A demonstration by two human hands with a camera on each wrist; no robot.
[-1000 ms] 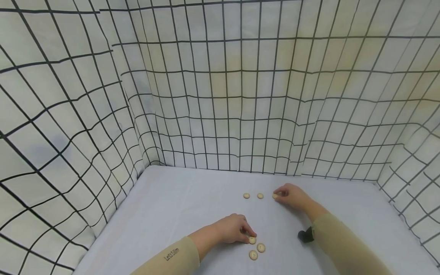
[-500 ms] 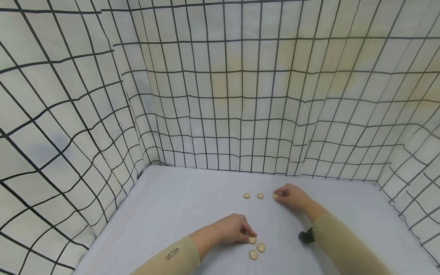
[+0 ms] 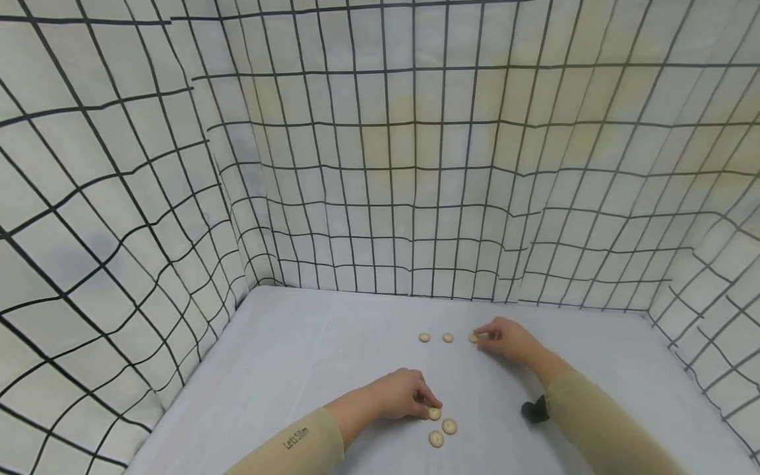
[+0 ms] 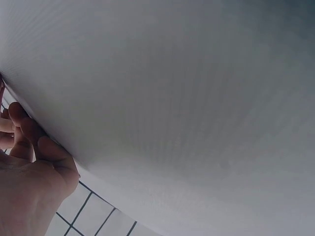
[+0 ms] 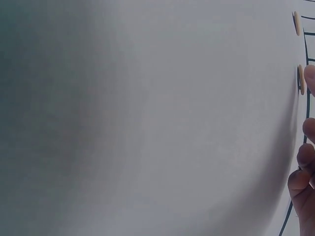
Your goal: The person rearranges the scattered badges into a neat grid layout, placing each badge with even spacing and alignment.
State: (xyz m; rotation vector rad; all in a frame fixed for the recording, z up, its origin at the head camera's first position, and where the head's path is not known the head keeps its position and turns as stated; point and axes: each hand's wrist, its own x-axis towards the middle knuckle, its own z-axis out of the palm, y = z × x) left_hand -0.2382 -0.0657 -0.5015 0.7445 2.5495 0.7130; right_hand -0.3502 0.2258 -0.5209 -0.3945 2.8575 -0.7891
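In the head view, my left hand point(image 3: 400, 396) pinches a round, light wooden button point(image 3: 435, 413) between thumb and index finger, down on the white tabletop. Two more wooden buttons lie just beside it, a right one point(image 3: 449, 426) and a lower one point(image 3: 436, 439). Farther back, my right hand point(image 3: 510, 340) has its thumb and index finger parted at the right edge of a button point(image 3: 473, 338). That button ends a row, left of which are a middle button point(image 3: 448, 338) and a left button point(image 3: 424, 337). The left wrist view shows curled fingers point(image 4: 47, 150) low over the cloth.
A white cloth point(image 3: 309, 343) covers the table. Grid-patterned white curtains point(image 3: 380, 165) stand behind it and at both sides. A small black object point(image 3: 536, 410) sits against the right sleeve point(image 3: 594, 422). Beige sleeves cover both forearms.
My right hand has shifted slightly right, off the button at the row's end, and its sleeve and the black object moved right too. The left hand keeps its place at its button.
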